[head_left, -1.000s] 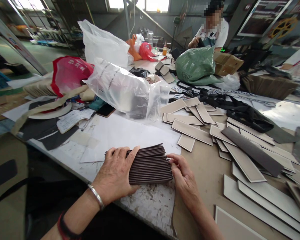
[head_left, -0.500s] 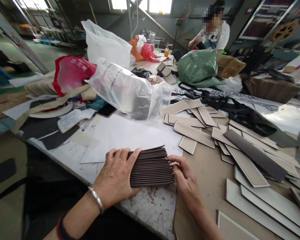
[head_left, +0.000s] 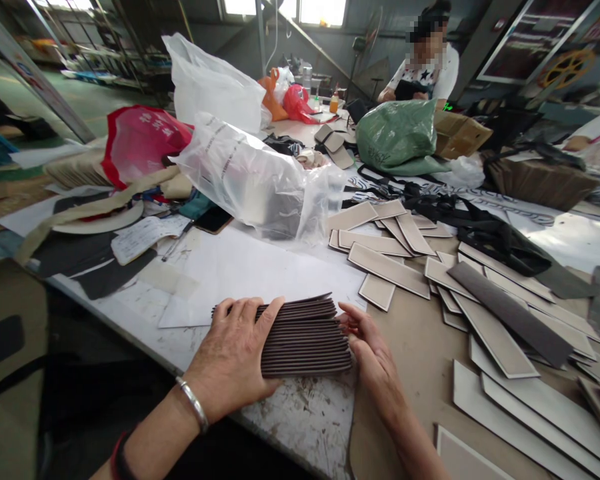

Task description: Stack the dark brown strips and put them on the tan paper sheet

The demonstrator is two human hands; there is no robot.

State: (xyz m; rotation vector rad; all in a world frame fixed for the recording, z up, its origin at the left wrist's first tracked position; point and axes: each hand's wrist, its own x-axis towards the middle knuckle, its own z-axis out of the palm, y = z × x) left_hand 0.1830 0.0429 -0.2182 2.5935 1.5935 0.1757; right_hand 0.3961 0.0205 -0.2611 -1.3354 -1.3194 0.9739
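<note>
A stack of thin dark brown strips [head_left: 305, 340] stands on edge near the table's front, its layers pressed side by side. My left hand [head_left: 235, 353] is closed around the stack's left part, with the fingers over the far side and the thumb at the near side. At the right end of the stack is my right hand [head_left: 375, 357]. Its index finger is stretched out and its fingertips are at or very close to the strip ends; whether they touch is hard to see. Its fingers are not wrapped round the strips.
Beige strips with pale borders [head_left: 390, 268] lie scattered to the right, with a dark strip [head_left: 510, 310] on top. Behind are a clear plastic bag [head_left: 260, 180], a green bag [head_left: 397, 133] and a phone [head_left: 214, 219]. A co-worker [head_left: 425, 67] is at the far side.
My right index finger has straightened and lifted a little off the stack's end. The left hand keeps its hold. The co-worker's arms have shifted.
</note>
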